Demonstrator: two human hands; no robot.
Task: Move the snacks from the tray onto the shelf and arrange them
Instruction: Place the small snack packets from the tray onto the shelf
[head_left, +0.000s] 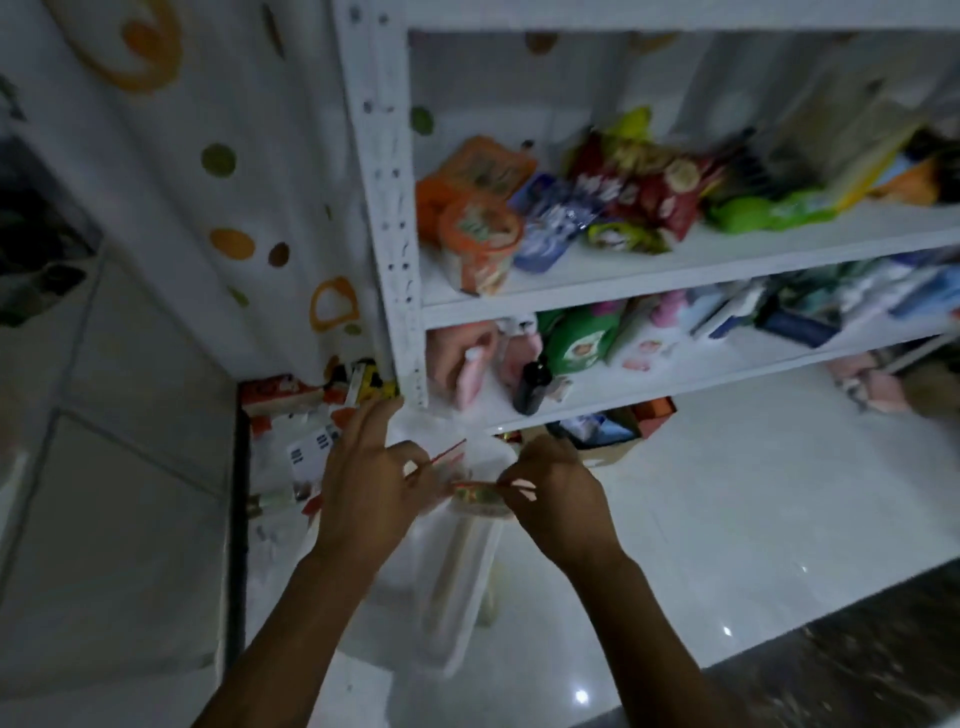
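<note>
Hands low, front | left hand (363, 488) and right hand (558, 499) fingers pinch one small snack packet (478, 491) above clear tray (452, 618) | step: lifting out | next: raise to shelf (675, 270), place beside blurred packets.

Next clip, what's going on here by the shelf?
A person is at a white shelf unit, hands low in front of it. The left hand and right hand each pinch the top of a clear packet with a red edge, which hangs between them. Snack packs already lie loosely piled on the upper board, and more packets lie heaped low at left. Blur hides what the clear packet contains.
</note>
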